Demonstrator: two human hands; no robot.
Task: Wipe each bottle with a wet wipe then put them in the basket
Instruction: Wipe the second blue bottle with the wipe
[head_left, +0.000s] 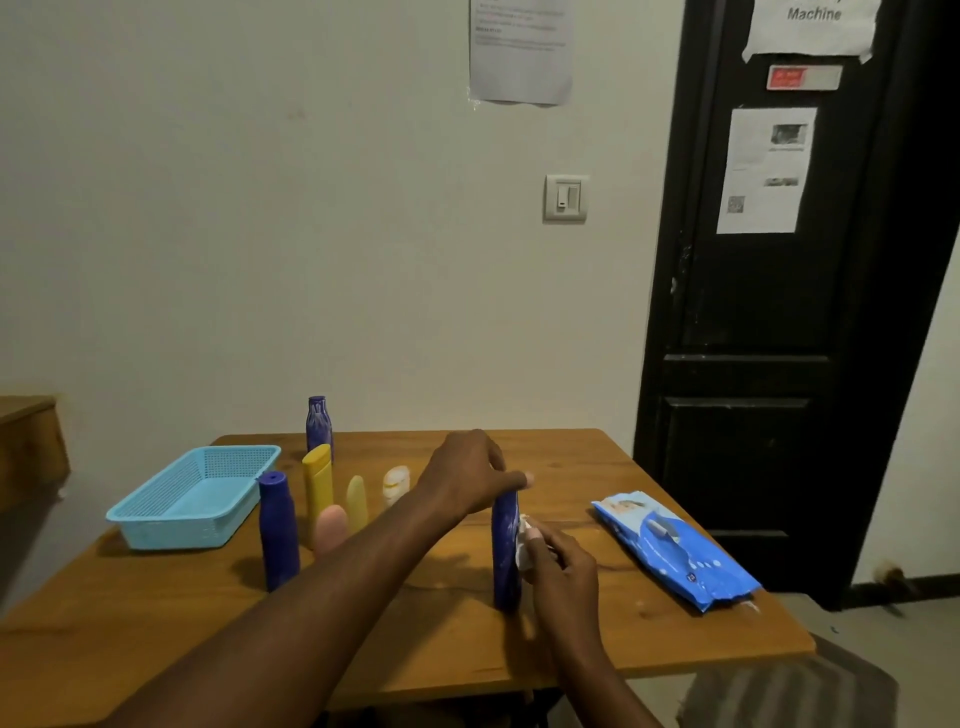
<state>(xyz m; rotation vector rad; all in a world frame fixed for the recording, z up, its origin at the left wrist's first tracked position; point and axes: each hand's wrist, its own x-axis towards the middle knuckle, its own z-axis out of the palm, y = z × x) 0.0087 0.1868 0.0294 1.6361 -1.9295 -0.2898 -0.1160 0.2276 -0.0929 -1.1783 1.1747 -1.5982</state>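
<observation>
The wooden desk (156, 623) holds everything. On its left side sits the light blue basket (197, 499) — no bottle lies in it yet, so the job looks only just started. On the right lies the blue pack of wipes (675, 556). Six waiting bottles (279, 530) stand in a bunch just beside the basket: two dark blue, one yellow, and smaller pale, pink and white ones. One more dark blue bottle (505, 566) stands upright near the middle. The left hand (467, 478) grips its top. The right hand (561, 571) pinches the white wet wipe (521, 545) against its side — I think this is the first bottle, with all the others left to wipe.
</observation>
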